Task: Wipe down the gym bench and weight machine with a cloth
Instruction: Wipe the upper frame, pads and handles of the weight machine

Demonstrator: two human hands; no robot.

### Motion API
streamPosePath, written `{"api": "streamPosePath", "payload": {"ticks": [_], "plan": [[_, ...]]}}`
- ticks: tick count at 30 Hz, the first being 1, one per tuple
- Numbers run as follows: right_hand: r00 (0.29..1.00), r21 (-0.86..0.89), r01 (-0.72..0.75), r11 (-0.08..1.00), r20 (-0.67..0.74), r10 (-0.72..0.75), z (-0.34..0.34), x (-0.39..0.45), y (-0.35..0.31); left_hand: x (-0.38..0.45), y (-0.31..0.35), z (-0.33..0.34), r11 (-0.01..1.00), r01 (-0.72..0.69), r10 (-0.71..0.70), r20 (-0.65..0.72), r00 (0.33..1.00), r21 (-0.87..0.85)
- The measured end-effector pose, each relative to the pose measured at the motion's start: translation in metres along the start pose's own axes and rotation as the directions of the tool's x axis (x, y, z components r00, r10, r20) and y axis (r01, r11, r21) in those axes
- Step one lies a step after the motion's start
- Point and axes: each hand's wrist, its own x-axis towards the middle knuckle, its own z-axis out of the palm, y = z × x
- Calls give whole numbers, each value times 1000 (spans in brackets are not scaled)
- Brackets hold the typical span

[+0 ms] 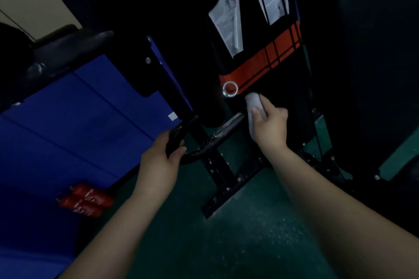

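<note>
White cloth (255,106) is gripped in our right hand (268,123), pressed against the weight machine (267,102). Our left hand (158,161) grasps a black handle (175,136)

Dim gym, weight machine (260,68), blue mats (79,108), green floor (249,233)

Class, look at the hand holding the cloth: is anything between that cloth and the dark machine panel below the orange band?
Nothing visible. The right hand grips the pale cloth, which already sits against the dark panel just below the orange band, beside the metal ring.
</note>
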Motion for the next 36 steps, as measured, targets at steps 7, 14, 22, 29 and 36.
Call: {"api": "streamPosePath", "payload": {"ticks": [7, 14, 22, 29, 36], "plan": [[837, -158, 527, 835, 269, -477, 67, -58, 10, 4, -14, 5, 991, -114, 112, -36, 993, -68], [950, -216, 304, 928, -4, -312, 42, -8, 9, 10, -21, 2, 987, -107, 109, 14, 994, -122], [772, -94, 590, 802, 356, -526, 80, -97, 13, 13, -24, 0, 982, -152, 157, 36, 987, -110], [769, -258, 637, 727, 285, -572, 63, -64, 12, 16, -25, -3, 981, -154, 162, 67, 985, -116], [946, -140, 320, 937, -11, -325, 68, -66, 11, 11, -40, 1, 972, -141, 151, 40, 988, -188]]}}
